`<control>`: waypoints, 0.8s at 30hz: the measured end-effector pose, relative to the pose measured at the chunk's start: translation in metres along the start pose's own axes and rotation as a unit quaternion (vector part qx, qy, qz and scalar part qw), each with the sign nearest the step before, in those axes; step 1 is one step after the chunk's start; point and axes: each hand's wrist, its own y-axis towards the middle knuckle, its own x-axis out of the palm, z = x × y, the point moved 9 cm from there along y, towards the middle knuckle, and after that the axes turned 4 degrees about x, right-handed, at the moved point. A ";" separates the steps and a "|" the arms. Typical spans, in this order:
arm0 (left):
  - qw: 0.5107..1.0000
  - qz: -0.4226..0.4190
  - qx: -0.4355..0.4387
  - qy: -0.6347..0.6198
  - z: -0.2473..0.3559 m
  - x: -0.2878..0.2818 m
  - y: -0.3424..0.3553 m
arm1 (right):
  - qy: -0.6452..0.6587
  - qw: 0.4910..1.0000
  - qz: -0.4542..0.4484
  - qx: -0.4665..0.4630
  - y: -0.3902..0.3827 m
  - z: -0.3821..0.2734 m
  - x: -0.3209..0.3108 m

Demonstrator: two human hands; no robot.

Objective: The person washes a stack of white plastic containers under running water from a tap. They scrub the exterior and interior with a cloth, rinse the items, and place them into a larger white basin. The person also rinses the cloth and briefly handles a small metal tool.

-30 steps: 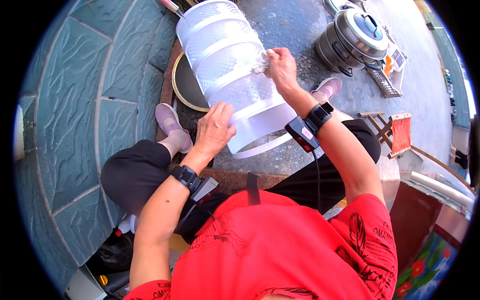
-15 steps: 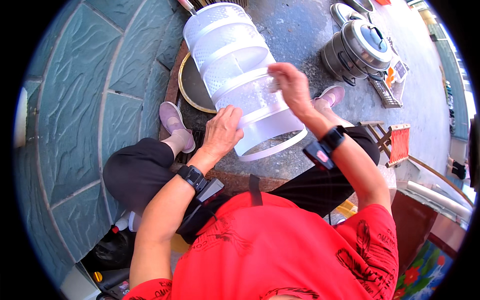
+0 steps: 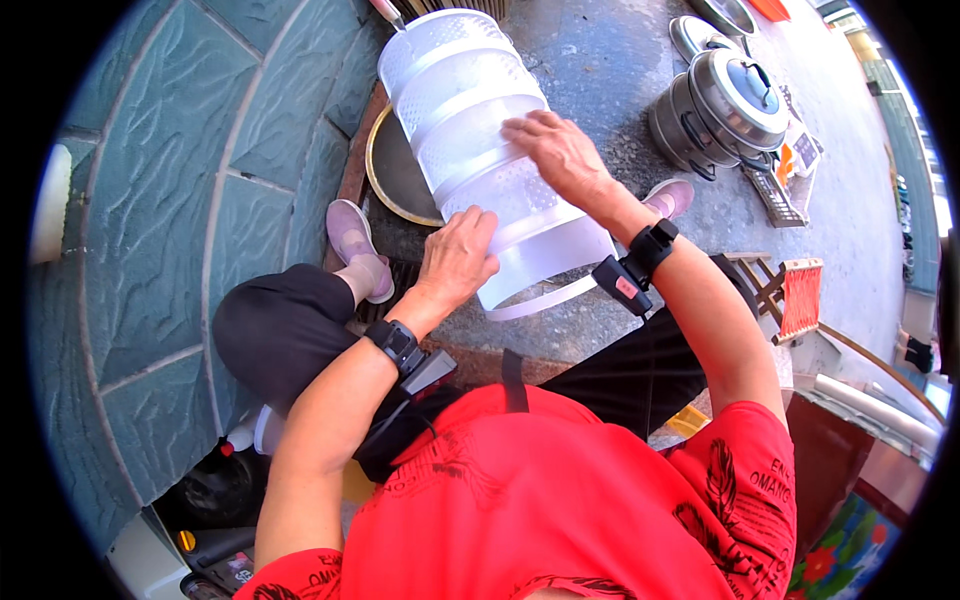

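A long white translucent plastic cylinder (image 3: 470,140) of stacked perforated tiers lies tilted in front of me, its hoop-like open end toward my lap. My left hand (image 3: 459,258) is closed with curled fingers on the cylinder's left side, close to a band near that end. Higher up on the right, my right hand (image 3: 565,165) lies over the tiers with its fingers stretched out. Its fingertips touch or hover at the cylinder's surface; which one I cannot tell. A round pan with a gold rim (image 3: 372,185) sits partly hidden behind the cylinder's left side.
A lidded steel pot (image 3: 715,105) stands at the far right, with a grey plastic basket (image 3: 775,195) beside it. Nearer on the right is a small folding stool (image 3: 798,300) with a red woven seat. Grey stone tiles (image 3: 170,230) cover the left side.
My right hand has gone from raised, curled and blurred to stretched out over the cylinder, a little farther left. My left hand keeps its place on the cylinder.
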 end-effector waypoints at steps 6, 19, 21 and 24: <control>1.000 0.003 -0.002 -0.019 -0.002 0.002 -0.003 | 0.077 0.992 -0.008 0.095 -0.024 0.064 0.012; 0.998 -0.024 -0.033 -0.037 -0.008 0.009 -0.007 | 0.589 0.617 0.146 0.500 -0.055 0.175 0.079; 0.999 -0.021 -0.026 -0.041 -0.005 0.010 -0.004 | 0.609 0.603 0.147 0.494 -0.042 0.162 0.086; 0.999 -0.017 -0.026 -0.037 -0.006 0.008 -0.005 | 0.587 0.655 0.002 0.476 -0.016 0.128 0.093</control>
